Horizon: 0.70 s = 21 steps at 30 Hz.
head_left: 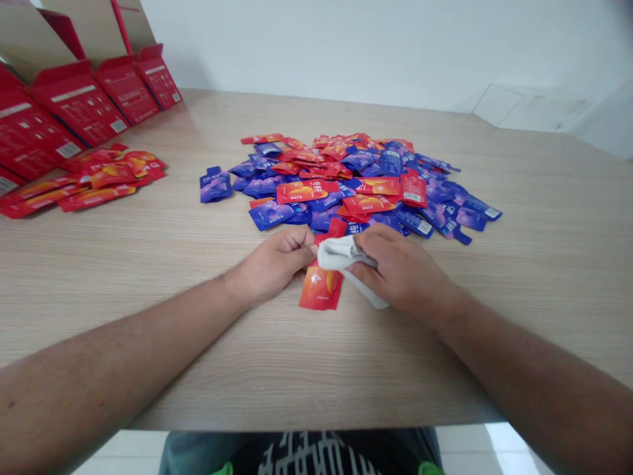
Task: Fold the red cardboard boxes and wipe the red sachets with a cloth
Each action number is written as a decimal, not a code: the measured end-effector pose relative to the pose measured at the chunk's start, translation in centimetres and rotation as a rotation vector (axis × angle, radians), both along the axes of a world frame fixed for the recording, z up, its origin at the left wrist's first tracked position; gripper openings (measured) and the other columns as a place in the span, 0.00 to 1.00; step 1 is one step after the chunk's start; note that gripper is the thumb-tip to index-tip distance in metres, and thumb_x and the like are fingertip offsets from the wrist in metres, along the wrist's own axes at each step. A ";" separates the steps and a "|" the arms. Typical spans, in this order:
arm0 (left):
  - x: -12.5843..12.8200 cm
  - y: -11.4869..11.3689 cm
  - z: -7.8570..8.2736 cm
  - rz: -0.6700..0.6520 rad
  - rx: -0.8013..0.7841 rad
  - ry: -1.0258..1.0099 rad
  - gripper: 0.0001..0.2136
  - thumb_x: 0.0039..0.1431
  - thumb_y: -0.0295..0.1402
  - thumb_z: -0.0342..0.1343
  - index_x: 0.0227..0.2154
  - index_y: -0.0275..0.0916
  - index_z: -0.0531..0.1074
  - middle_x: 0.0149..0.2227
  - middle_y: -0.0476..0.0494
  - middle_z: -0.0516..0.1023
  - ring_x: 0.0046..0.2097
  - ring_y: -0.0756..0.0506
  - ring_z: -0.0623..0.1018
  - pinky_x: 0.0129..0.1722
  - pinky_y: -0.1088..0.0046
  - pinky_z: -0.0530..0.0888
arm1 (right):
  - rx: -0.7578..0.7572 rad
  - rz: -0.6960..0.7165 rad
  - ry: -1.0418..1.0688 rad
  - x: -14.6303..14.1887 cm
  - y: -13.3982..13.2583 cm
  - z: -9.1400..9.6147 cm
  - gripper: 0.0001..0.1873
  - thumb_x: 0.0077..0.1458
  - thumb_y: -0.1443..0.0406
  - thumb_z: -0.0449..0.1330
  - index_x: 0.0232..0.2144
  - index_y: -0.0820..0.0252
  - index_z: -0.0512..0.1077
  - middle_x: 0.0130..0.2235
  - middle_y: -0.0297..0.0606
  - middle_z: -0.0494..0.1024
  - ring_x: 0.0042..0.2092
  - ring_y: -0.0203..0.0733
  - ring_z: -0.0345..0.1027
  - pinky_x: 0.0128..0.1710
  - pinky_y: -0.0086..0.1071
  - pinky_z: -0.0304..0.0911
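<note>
Between my hands, near the middle of the table, is a red-orange pouch (320, 288) with a narrow neck pointing away from me. My left hand (281, 260) pinches the pouch's left edge between thumb and fingers. A folded white cloth (339, 253) is gripped in my right hand (403, 270); it lies over the upper right part of the pouch and hides some of it. Just beyond my hands spreads a heap of red and blue-purple pouches (346, 185).
Several open red cartons (82, 99) stand in a row at the back left. Before them lies a small pile of red pouches (111, 173). One blue pouch (215, 185) lies left of the heap. A white wall (346, 53) bounds the table (198, 369) behind.
</note>
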<state>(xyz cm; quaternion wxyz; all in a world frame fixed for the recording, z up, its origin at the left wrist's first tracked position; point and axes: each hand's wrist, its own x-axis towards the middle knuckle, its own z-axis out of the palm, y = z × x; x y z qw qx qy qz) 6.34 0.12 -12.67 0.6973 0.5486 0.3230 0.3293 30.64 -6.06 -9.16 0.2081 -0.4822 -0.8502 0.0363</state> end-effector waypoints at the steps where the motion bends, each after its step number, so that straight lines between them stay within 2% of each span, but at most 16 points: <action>1: 0.0 0.0 0.0 0.004 0.004 0.010 0.18 0.59 0.43 0.72 0.31 0.38 0.69 0.28 0.51 0.73 0.28 0.51 0.70 0.29 0.76 0.64 | 0.020 -0.038 0.011 0.0 0.0 0.0 0.05 0.70 0.64 0.63 0.46 0.57 0.73 0.47 0.45 0.78 0.49 0.53 0.73 0.49 0.42 0.71; 2: 0.0 0.0 0.1 0.006 0.015 0.021 0.18 0.59 0.43 0.71 0.31 0.39 0.69 0.28 0.51 0.72 0.28 0.51 0.69 0.28 0.76 0.63 | 0.027 -0.046 0.014 0.0 0.0 0.1 0.05 0.70 0.64 0.63 0.46 0.57 0.73 0.47 0.45 0.78 0.49 0.53 0.73 0.49 0.42 0.71; 6: 0.0 -0.1 0.2 -0.015 0.071 0.048 0.17 0.60 0.43 0.71 0.30 0.38 0.70 0.26 0.52 0.70 0.27 0.52 0.66 0.27 0.76 0.62 | -0.043 0.117 -0.028 -0.3 -0.4 0.2 0.06 0.70 0.65 0.62 0.48 0.55 0.73 0.48 0.43 0.78 0.50 0.52 0.73 0.50 0.41 0.71; 7: 0.0 -0.1 0.3 -0.020 0.070 0.044 0.17 0.59 0.43 0.71 0.30 0.38 0.70 0.26 0.52 0.70 0.27 0.52 0.66 0.27 0.76 0.62 | -0.045 0.120 -0.027 -0.3 -0.4 0.2 0.06 0.70 0.65 0.62 0.48 0.56 0.73 0.48 0.44 0.78 0.50 0.51 0.73 0.50 0.41 0.71; 11: -0.1 -0.1 0.3 -0.021 0.034 0.029 0.17 0.59 0.42 0.71 0.30 0.39 0.68 0.27 0.52 0.71 0.28 0.52 0.68 0.28 0.76 0.62 | 0.052 -0.053 0.051 0.1 0.0 0.1 0.05 0.71 0.62 0.62 0.44 0.57 0.72 0.45 0.44 0.78 0.47 0.53 0.72 0.46 0.42 0.70; 16: -0.1 -0.2 0.4 -0.031 0.074 0.046 0.15 0.60 0.40 0.69 0.30 0.38 0.70 0.26 0.53 0.69 0.26 0.53 0.63 0.26 0.76 0.58 | -0.005 0.052 0.049 0.2 0.3 0.1 0.05 0.72 0.61 0.60 0.44 0.56 0.72 0.45 0.43 0.77 0.47 0.52 0.72 0.48 0.41 0.69; 21: -0.2 -0.2 0.6 -0.002 0.126 -0.033 0.16 0.60 0.40 0.70 0.29 0.38 0.69 0.33 0.48 0.74 0.30 0.51 0.68 0.28 0.75 0.62 | 0.095 -0.091 0.128 0.4 0.5 0.2 0.09 0.71 0.58 0.62 0.40 0.56 0.70 0.42 0.42 0.77 0.44 0.51 0.71 0.45 0.39 0.66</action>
